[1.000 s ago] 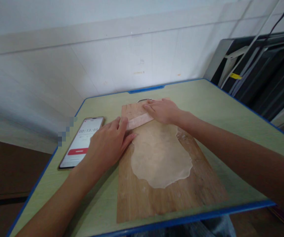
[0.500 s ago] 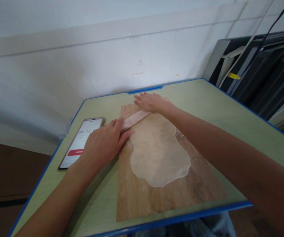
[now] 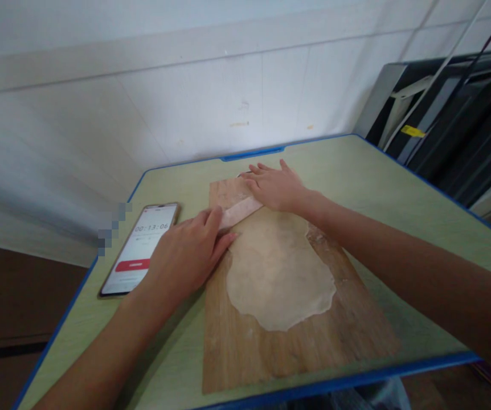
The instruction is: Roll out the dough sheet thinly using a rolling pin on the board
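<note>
The pin (image 3: 242, 212) is lying aslant across the far edge of the dough (image 3: 279, 273), which is lying flat on the board (image 3: 237, 361). The right hand (image 3: 274, 188) is resting over the pin, its fingers spread; the left hand (image 3: 191, 246) is bending over the other end, and I cannot tell whether it is gripping. It is also covering part of the phone (image 3: 154, 228), lying left of the board on the table (image 3: 382, 182). Dark panels (image 3: 467, 125) are standing beyond the table's right edge.
</note>
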Available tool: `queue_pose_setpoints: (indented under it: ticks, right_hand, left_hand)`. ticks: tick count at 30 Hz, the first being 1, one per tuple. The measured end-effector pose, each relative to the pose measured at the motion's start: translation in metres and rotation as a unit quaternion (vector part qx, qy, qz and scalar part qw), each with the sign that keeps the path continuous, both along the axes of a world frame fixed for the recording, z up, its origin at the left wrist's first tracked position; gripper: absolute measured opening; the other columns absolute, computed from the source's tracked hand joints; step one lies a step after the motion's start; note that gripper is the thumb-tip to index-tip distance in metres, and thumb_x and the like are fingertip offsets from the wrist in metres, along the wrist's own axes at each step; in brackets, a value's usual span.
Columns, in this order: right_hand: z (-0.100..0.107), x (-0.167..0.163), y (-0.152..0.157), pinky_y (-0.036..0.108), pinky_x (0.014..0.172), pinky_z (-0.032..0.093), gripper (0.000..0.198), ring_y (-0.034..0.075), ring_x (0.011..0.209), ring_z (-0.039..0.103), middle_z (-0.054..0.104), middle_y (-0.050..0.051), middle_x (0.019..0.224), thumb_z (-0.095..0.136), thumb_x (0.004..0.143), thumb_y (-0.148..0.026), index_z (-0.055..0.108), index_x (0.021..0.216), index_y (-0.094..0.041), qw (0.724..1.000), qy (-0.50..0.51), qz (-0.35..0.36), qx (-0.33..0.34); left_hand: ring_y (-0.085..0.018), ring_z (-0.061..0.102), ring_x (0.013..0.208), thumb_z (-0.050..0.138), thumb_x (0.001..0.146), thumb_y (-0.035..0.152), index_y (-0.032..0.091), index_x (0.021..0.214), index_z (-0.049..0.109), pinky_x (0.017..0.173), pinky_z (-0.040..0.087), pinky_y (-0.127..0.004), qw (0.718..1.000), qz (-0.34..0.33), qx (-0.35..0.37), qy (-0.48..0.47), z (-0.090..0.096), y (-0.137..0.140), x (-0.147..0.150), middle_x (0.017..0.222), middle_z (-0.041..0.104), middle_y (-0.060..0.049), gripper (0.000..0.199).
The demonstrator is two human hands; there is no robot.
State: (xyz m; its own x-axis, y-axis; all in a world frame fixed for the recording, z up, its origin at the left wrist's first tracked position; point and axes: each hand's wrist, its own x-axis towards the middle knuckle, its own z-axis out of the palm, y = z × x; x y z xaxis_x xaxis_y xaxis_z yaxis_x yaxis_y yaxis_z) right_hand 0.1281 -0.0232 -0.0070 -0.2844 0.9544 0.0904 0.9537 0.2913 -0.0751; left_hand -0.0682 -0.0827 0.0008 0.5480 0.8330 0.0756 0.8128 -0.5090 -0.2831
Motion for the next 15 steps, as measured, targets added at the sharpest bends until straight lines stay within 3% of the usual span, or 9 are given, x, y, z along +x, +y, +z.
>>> queue_pose_setpoints:
  ticks: [3,6,10,15]
  right_hand:
    - [0.006,-0.017,0.040,0.063,0.109,0.021,0.050,0.030,0.141,0.029,0.032,0.016,0.153,0.027,0.098,-0.027,0.036,0.145,-0.014,0.999,-0.005,0.003,-0.043]
    - [0.009,-0.023,0.054,0.060,0.110,0.023,0.050,0.029,0.141,0.029,0.030,0.015,0.154,0.028,0.098,-0.029,0.036,0.146,-0.015,0.998,-0.011,0.010,-0.059]
    - [0.005,-0.008,0.023,0.057,0.109,0.027,0.045,0.026,0.137,0.038,0.041,0.009,0.150,0.028,0.097,-0.024,0.050,0.137,-0.021,0.997,-0.021,0.048,-0.051]
    - [-0.001,0.006,-0.006,0.065,0.107,0.022,0.048,0.029,0.137,0.037,0.044,0.013,0.148,0.019,0.099,-0.027,0.047,0.138,-0.016,0.999,-0.018,0.041,-0.003]
  left_hand:
    - [-0.030,0.067,0.084,0.036,0.098,0.044,0.015,0.115,0.048,0.057,0.047,-0.034,1.000,0.023,0.004,0.012,0.003,0.006,-0.003,0.105,0.065,-0.012,0.035]
    - [-0.030,0.067,0.083,0.034,0.099,0.044,0.015,0.118,0.047,0.055,0.046,-0.034,0.999,0.034,0.004,0.020,0.003,0.009,-0.005,0.110,0.064,-0.012,0.037]
    - [-0.031,0.066,0.089,0.038,0.097,0.043,0.014,0.120,0.047,0.064,0.049,-0.036,1.000,0.012,0.010,0.015,0.001,0.004,-0.002,0.108,0.064,-0.013,0.038]
    - [-0.034,0.061,0.105,0.045,0.095,0.044,0.010,0.124,0.046,0.080,0.051,-0.041,1.000,-0.009,0.016,0.004,-0.003,-0.003,0.003,0.123,0.057,-0.019,0.044]
